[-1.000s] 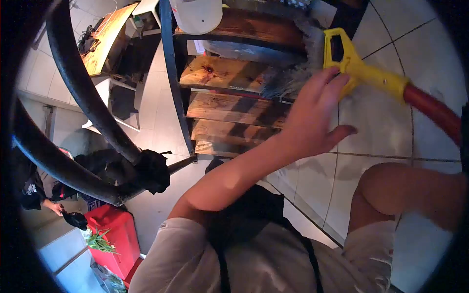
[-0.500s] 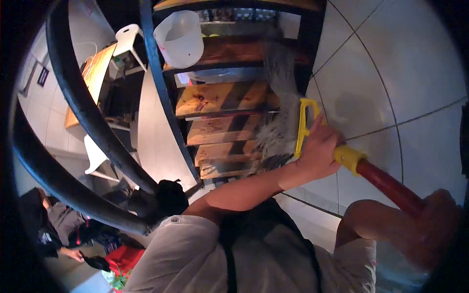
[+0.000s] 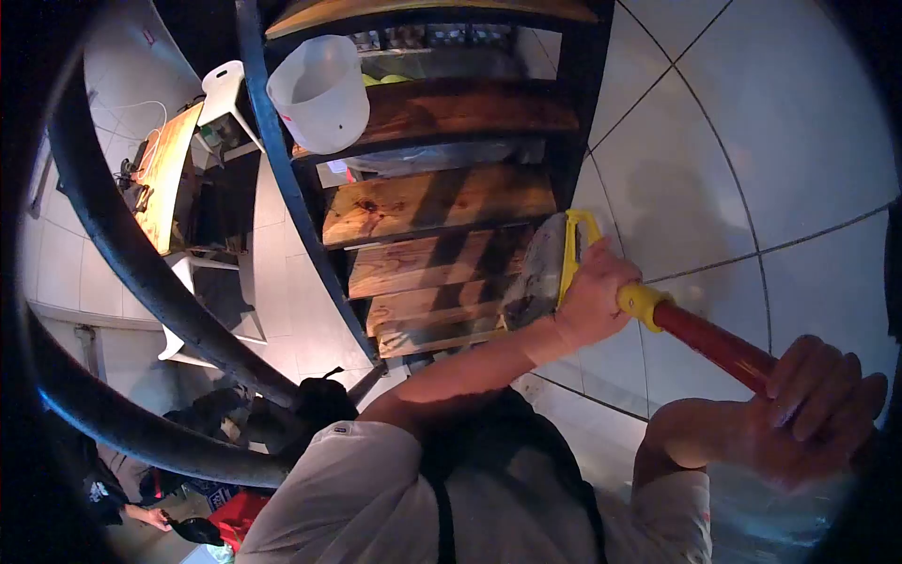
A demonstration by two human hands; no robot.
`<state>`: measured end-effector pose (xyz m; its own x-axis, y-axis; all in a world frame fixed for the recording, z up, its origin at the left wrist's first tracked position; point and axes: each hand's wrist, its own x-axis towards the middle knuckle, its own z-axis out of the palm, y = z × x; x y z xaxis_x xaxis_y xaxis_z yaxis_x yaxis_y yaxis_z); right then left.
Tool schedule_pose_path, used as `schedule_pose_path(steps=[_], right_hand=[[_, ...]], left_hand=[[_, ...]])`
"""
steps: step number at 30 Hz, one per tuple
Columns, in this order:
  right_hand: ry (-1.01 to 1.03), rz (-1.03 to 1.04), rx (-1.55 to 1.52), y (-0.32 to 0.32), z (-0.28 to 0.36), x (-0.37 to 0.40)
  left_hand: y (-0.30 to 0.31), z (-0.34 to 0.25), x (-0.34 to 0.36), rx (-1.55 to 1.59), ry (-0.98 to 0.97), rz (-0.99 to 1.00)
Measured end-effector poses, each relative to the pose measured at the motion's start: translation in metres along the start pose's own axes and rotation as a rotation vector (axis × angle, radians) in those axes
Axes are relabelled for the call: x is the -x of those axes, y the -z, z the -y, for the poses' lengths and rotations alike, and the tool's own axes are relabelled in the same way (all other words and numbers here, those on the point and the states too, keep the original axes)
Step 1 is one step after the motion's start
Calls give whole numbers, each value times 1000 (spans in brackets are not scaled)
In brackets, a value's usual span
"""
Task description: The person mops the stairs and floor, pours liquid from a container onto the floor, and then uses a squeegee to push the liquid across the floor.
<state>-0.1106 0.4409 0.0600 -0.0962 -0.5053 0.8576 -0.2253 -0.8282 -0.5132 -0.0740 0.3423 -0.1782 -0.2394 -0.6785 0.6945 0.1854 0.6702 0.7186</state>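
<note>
The left hand (image 3: 603, 287) is clasping a mop (image 3: 643, 303) by its yellow fitting, the mop slanting beside the wooden steps (image 3: 442, 202). The right hand (image 3: 810, 409) is curling its fingers over the red handle (image 3: 712, 345); blur and shadow are obscuring whether it is closing fully. The left forearm is partly hiding the grey strands (image 3: 540, 271); the right hand is covering the handle's far end.

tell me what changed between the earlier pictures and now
The left hand has closed around the yellow mop clamp and moved it lower beside the stairs; the grey strands no longer cross the upper treads. The right hand has come into view at the red handle. The white bucket still stands on the stairs.
</note>
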Motion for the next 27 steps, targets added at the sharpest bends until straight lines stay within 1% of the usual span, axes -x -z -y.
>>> schedule_pose_path(steps=[2,4,6,7,9,11,14,16,17,18,20,21,22,24,26,27], right_hand=[[44,-81,38,7,-7,-1],[-89,287,-58,34,-10,-18],[-162,514,-102,64,-9,-37],[-169,557,-98,76,-9,-45],[-200,492,-152,78,-23,-48],[-251,269,-265,50,-56,-28],[-347,-63,-410,-2,-110,16],[-347,-154,-452,-13,-148,42],[-320,-135,-465,-14,-159,45],[-292,-116,-478,-15,-170,48],[-263,-80,-523,-21,-166,44],[-274,-46,-502,-21,-165,45],[-272,-5,-483,-20,-167,40],[-247,-4,-477,-30,-173,32],[-249,-114,-479,-49,-170,37],[-261,-48,-514,-58,-172,38]], left_hand=[[-1,12,-11,-10,-21,-2],[-3,21,-24,-24,-41,-7],[2,26,-41,-73,-47,13],[9,28,-50,-116,-40,36],[28,45,-60,-199,-14,83],[56,81,-56,-278,26,141],[122,133,-43,-268,46,210],[143,178,-7,-339,128,213],[156,177,-3,-374,173,213],[149,176,-3,-487,42,184],[143,144,-28,-410,117,308],[142,137,-29,-362,155,375],[142,138,-28,-357,165,381],[150,143,-33,-358,167,377],[171,141,-26,-451,180,387],[182,141,-21,-494,184,395]])
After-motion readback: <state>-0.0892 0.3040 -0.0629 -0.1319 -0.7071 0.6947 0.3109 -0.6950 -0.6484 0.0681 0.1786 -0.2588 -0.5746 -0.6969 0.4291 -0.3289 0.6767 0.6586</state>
